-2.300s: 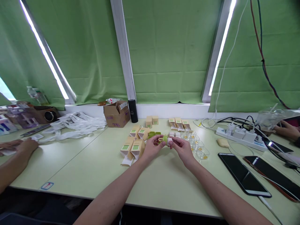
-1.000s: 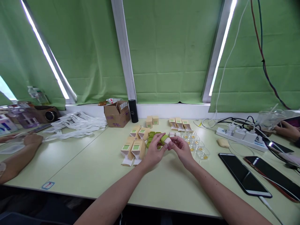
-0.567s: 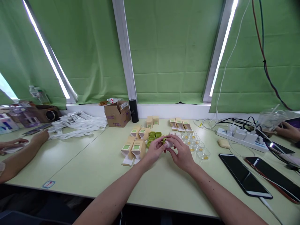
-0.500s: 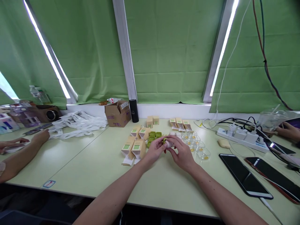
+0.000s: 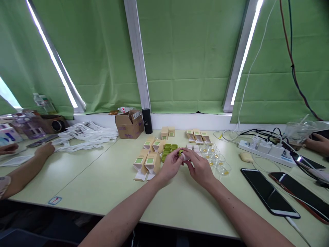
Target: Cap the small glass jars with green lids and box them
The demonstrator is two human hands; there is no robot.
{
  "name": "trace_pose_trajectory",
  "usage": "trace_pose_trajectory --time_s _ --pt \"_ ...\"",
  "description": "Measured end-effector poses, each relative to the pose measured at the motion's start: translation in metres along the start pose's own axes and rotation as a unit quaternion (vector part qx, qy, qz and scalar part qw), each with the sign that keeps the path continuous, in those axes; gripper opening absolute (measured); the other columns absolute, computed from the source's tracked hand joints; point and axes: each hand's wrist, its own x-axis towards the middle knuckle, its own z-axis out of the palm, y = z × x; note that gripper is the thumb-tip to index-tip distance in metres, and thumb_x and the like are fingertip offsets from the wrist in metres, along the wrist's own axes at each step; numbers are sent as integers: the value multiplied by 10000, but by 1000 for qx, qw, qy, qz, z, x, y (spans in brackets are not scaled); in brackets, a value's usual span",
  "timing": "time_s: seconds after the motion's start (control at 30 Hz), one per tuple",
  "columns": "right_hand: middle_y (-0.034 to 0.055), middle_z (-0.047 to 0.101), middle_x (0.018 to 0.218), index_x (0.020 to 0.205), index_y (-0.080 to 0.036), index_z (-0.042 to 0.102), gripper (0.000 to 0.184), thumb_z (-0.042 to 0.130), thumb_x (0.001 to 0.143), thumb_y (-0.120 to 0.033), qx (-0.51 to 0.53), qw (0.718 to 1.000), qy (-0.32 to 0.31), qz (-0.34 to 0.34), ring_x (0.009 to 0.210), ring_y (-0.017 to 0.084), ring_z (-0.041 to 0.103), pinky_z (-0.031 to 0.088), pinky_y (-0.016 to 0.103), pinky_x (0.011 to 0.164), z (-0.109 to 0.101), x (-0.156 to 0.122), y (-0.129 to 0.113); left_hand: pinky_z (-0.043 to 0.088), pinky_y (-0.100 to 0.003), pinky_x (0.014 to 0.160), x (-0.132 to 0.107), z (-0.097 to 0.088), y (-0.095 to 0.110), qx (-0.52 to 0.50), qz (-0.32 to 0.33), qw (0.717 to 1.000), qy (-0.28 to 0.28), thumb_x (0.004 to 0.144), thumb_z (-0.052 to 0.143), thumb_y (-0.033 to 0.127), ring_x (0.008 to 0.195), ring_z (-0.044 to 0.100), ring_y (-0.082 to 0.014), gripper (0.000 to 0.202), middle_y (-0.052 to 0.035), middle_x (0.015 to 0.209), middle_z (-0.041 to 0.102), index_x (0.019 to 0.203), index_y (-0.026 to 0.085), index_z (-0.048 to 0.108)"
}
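Both hands point(image 5: 186, 166) gripping small green-capped jar point(image 5: 183, 154), tan cartons point(image 5: 145, 162) beside

— What lies beside the hands?
— Small tan cardboard cartons point(image 5: 145, 163) lie left of the left hand point(image 5: 171, 166); small clear plastic cups point(image 5: 218, 161) lie right of the right hand point(image 5: 199, 168).
— Farther right?
— 2 flat black phones point(image 5: 269, 192) lie on the pale green table point(image 5: 102, 178), with the white plastic power strip point(image 5: 264, 151) behind them.

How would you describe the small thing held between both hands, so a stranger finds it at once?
On the pale green table, look at the middle, between the tan boxes and the clear cups. There the left hand and right hand meet on a small white piece with a green cap. Unlike the green caps lying nearby, it is held in fingertips.
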Motion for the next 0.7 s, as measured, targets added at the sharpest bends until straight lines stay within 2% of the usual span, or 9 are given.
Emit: trace_pose_trajectory --time_s 0.2,0.37,0.53,0.63,0.7 --pt "141 682 1417 1493 -226 516 467 467 1041 -118 -10 1000 11 -24 1257 250 706 659 381 945 3 -2 2 556 -376 959 -1 4 -1 8 28 999 15 918 721 499 1073 667 -239 533 -148 1216 705 1312 153 630" --pt "160 684 1410 1509 -210 509 471 453 1050 -125 -23 999 18 -29 1249 260 711 681 348 855 5 -2 1 520 -409 1059 -1 7 -3 18 35 999 36 931 704 488 1179 644 -265 543 -163 1285 690 1339 142 608" --pt "149 676 1424 1526 -228 496 494 471 1043 -130 -9 1000 12 -17 1260 262 704 674 378 912 5 -3 3 559 -397 995 -3 5 -5 -2 31 999 16 938 692 516 1136 665 -264 594 -177 1334 668 1390 145 593" --pt "147 679 1417 1532 -235 482 510 478 1033 -127 -5 1000 9 -8 1274 265 693 659 408 961 5 -4 5 582 -378 939 -5 3 -6 -10 16 1000 4 902 742 531 1129 669 -265 690 -186 1384 637 1452 161 551" --pt "155 696 1381 1526 -228 478 508 483 1028 -128 -10 1000 12 -7 1254 272 702 665 418 941 5 -5 5 580 -375 952 -5 2 -7 -5 10 1000 2 872 780 530 1158 664 -273 726 -190 1386 638 1454 161 550"
